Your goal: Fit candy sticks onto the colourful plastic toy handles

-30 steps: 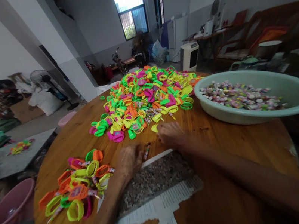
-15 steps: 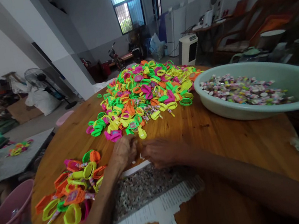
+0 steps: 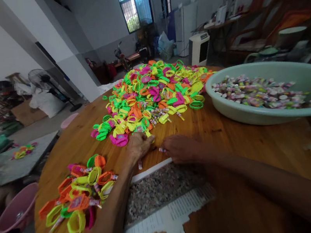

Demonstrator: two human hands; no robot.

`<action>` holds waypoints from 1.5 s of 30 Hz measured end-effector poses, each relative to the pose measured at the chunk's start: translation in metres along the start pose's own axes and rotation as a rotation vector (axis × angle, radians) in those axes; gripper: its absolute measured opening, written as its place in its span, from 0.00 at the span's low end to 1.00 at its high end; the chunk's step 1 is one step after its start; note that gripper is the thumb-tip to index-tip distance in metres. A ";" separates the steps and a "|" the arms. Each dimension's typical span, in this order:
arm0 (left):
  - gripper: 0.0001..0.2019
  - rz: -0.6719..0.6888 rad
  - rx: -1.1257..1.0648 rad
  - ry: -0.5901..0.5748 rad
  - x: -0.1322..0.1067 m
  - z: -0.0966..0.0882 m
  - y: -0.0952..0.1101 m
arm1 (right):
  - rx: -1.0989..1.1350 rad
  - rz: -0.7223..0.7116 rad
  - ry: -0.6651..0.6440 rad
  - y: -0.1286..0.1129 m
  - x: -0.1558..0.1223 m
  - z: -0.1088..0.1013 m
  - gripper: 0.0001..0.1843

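Right hand (image 3: 180,149) shifted rightward, pinching tube (image 3: 162,150)

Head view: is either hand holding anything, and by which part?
Right hand: a small printed tube, seemingly by one end. Left hand: at a yellow piece; grip unclear.

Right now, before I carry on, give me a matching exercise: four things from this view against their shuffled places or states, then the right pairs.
Things:
1. Left hand
2. Right hand
3. Basin
4. Speckled slab

Places or states:
A. On the right part of the round table, with many small wrapped-looking pieces inside
B. At a yellow piece, by the near edge of the big colourful heap
C. Between the forearms, with torn printed paper along its near edge
D. Fingertips at a small patterned piece

Pairs: 1-B, 2-D, 3-A, 4-C
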State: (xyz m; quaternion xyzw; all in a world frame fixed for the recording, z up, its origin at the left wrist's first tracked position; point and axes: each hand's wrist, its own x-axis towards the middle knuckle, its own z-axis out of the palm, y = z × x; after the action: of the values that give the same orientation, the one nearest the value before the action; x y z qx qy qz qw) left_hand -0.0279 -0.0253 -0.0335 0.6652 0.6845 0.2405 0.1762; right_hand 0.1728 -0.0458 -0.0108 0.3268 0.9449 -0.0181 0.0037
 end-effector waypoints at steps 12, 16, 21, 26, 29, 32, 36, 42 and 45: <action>0.13 -0.070 -0.336 -0.038 -0.035 -0.013 -0.001 | 0.307 0.077 0.130 -0.021 -0.066 -0.008 0.07; 0.14 -0.112 -0.454 -0.080 -0.052 -0.019 0.006 | 0.305 0.082 0.140 -0.030 -0.073 0.000 0.07; 0.19 -0.090 -0.523 -0.137 -0.078 -0.020 0.021 | 0.373 0.107 0.207 -0.028 -0.071 0.010 0.07; 0.14 -0.101 -0.578 -0.118 -0.085 -0.007 0.027 | 0.376 0.111 0.261 -0.024 -0.068 0.018 0.07; 0.25 -0.055 -0.697 -0.054 -0.085 0.000 0.027 | 0.361 0.122 0.232 -0.026 -0.070 0.018 0.07; 0.32 0.042 -0.660 -0.116 -0.088 0.002 0.025 | 0.300 0.107 0.224 -0.032 -0.072 0.016 0.07; 0.23 0.072 -0.638 -0.123 -0.097 -0.001 0.017 | 0.175 0.089 0.210 -0.038 -0.074 0.017 0.09; 0.13 0.077 -0.529 -0.146 -0.112 -0.015 -0.001 | 0.134 0.059 0.221 -0.040 -0.073 0.024 0.09; 0.13 0.145 -0.437 -0.208 -0.120 -0.020 -0.007 | 0.225 0.026 0.248 -0.042 -0.071 0.026 0.10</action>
State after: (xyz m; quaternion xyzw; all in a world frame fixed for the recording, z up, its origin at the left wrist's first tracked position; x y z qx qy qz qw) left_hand -0.0389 -0.1468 -0.0307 0.6799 0.5448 0.3252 0.3676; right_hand 0.2023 -0.1238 -0.0339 0.3369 0.9259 -0.0830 -0.1494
